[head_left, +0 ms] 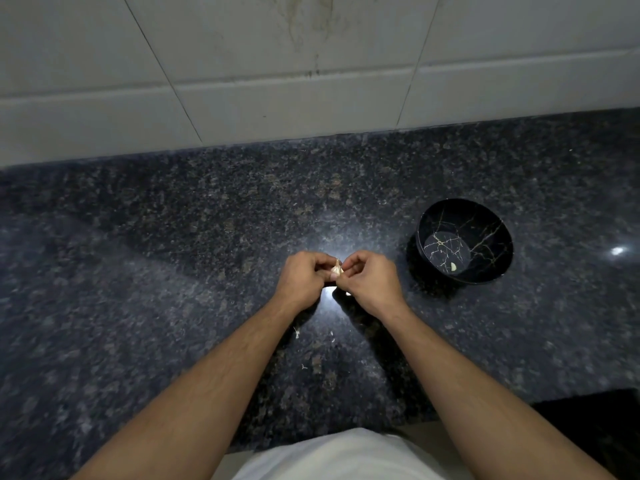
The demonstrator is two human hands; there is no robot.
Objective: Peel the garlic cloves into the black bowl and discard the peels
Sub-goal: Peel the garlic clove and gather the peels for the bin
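Both hands meet above the middle of the dark granite counter. My left hand (306, 273) pinches a pale garlic clove (336, 269) with its papery skin still on. My right hand (369, 277) has its fingertips curled onto the same clove from the right. The black bowl (491, 233) with gold veining stands on the counter to the right of my hands. One peeled clove (453, 267) lies on the bowl's bottom. A few small bits of peel (296, 332) lie on the counter below my wrists.
The speckled granite counter (173, 254) runs the whole width, backed by a white tiled wall (277, 64). Its front edge runs just in front of my white shirt (346, 455). A dark gap (595, 424) opens at the lower right.
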